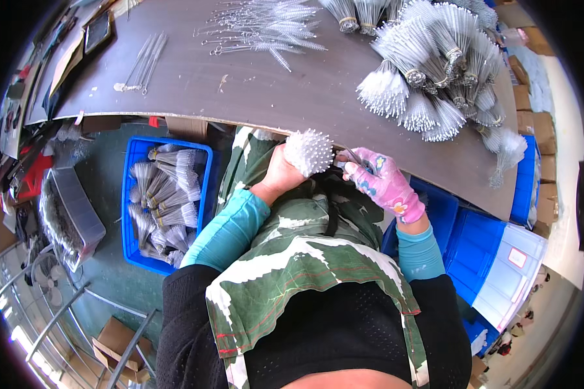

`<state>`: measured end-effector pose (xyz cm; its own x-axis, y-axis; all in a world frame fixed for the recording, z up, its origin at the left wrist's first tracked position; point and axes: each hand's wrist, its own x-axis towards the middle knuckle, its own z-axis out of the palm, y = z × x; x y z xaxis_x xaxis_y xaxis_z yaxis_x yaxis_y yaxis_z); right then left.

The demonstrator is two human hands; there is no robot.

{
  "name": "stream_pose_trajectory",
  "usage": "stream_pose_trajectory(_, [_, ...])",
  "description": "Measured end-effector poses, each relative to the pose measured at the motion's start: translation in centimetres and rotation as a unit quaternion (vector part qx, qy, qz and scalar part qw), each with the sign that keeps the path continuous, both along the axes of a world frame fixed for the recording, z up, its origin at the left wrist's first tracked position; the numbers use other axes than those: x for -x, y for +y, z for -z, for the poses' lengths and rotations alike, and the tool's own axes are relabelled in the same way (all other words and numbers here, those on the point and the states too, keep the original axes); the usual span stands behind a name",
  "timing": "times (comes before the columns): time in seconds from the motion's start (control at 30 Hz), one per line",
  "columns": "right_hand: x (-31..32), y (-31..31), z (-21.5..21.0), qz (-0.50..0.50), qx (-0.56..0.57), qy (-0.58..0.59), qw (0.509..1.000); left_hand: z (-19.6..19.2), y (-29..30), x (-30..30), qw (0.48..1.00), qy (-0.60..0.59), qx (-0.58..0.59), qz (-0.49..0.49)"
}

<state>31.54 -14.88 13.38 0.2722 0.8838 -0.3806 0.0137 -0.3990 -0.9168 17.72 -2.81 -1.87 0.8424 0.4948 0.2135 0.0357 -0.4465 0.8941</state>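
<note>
A bundle of thin white brushes (pixel 309 152) is gripped in the left hand (pixel 281 174), the bare fingers closed fully around the stems just below the bristle heads, so that the rounded white cluster is presented upward at the near edge of the worktable (pixel 253 91). Just to the right of that grip, the right hand (pixel 383 185) — covered by a pink flowered glove — is brought up against the side of the bundle; its fingers are curled, and something thin and dark appears to be pinched at the fingertips, though what it is cannot be told at this size. Beyond the grip, across the table, loose single brushes (pixel 266 29) are spread out, and many tied brush bundles (pixel 435 71) are heaped farther off to the right of it. Below and to the left of the grip, a blue crate (pixel 136 194) on the floor is filled with more bundles; further blue crates (pixel 493 253) are stacked below and to the right. A green patterned apron (pixel 292 259) is spread under both hands. The likeliest fault, it may be judged, is a loosened left-hand hold: the stems are slim and slick, so a few could be let slip down through the fist onto the apron or floor. Stems could also be bent if the bundle is squeezed unevenly — or the heads left uneven.
</note>
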Motion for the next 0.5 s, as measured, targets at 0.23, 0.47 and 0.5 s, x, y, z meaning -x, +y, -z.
stream_pose_trajectory(0.23, [-0.4, -0.1, -1.4, -0.084, 0.084, -0.019, 0.993, -0.3, -0.2, 1.0, 1.0, 0.018, -0.022, 0.01])
stream_pose_trajectory(0.47, [-0.5, 0.9, -2.8, -0.091, 0.129, 0.009, 0.987, 1.2, -0.2, 0.6, 0.997, 0.034, -0.071, 0.013])
stream_pose_trajectory(0.5, [-0.6, 0.9, -2.7, -0.091, 0.131, 0.011, 0.987, 1.2, -0.2, 0.5, 0.997, 0.034, -0.07, 0.013])
